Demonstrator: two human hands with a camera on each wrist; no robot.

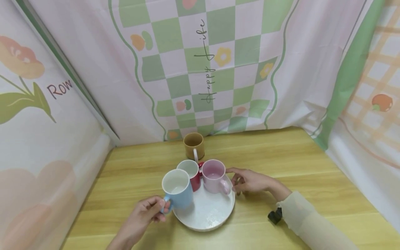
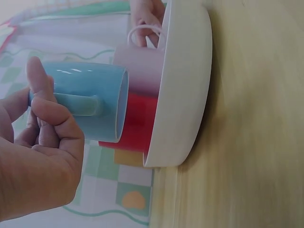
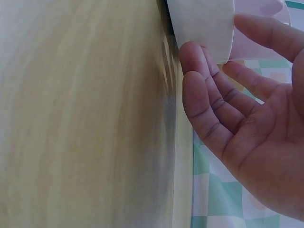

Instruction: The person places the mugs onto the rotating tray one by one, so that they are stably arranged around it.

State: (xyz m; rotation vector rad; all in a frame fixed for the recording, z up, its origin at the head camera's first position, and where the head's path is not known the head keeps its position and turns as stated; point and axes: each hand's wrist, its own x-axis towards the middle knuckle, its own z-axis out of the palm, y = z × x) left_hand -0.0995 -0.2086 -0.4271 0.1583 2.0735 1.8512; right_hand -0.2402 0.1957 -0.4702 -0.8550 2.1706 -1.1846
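By its handle, my left hand (image 1: 149, 210) grips a light blue mug (image 1: 182, 196), held upright over the left part of a round white tray (image 1: 207, 217). In the left wrist view the blue mug (image 2: 95, 78) hangs apart from the tray. A pink mug (image 1: 214, 178) and a red mug (image 1: 195, 182) with a white inside stand on the tray, the red one partly hidden behind the blue. My right hand (image 1: 250, 181) is at the tray's right rim, fingers loosely bent and nothing gripped. Whether its fingertips touch the rim I cannot tell.
Behind the tray a brown mug (image 1: 194, 147) with a pale handle stands on the wooden table (image 1: 131, 180). A small black object (image 1: 275, 216) lies beside the right sleeve. Printed curtains (image 1: 215, 80) hang at the back and both sides.
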